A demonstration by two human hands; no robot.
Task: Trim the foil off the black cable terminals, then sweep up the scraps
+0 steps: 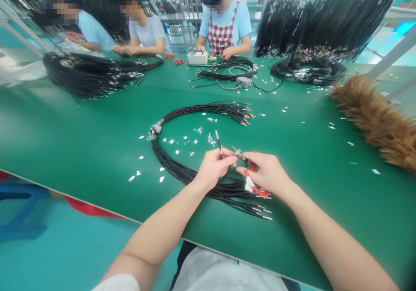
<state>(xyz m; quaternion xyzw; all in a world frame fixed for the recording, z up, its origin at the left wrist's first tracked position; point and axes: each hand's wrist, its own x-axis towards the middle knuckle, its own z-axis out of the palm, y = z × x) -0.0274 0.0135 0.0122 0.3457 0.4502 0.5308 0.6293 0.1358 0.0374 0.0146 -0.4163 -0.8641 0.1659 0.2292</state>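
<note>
Near the centre of the frame, the person's left hand [216,166] is pinching a single black cable [218,138], whose pale-tipped end is standing up above the fingers. Just to its right, the right hand [267,169] is gripping red-handled scissors [244,158], with the blades pointing toward the left fingertips. A pale scrap [239,151] is showing at the blades; whether they are biting on it or on the cable, one cannot tell. The main cable bundle [175,169] is curving through the middle of the frame, opening rightward, while white scraps [177,152] are lying inside its bend on the green tabletop [302,226]. The step in hand is seemingly one of snipping near the cable's end. The next move is probably calling for a steady left pinch and short blade strokes clear of the fingertips.
</note>
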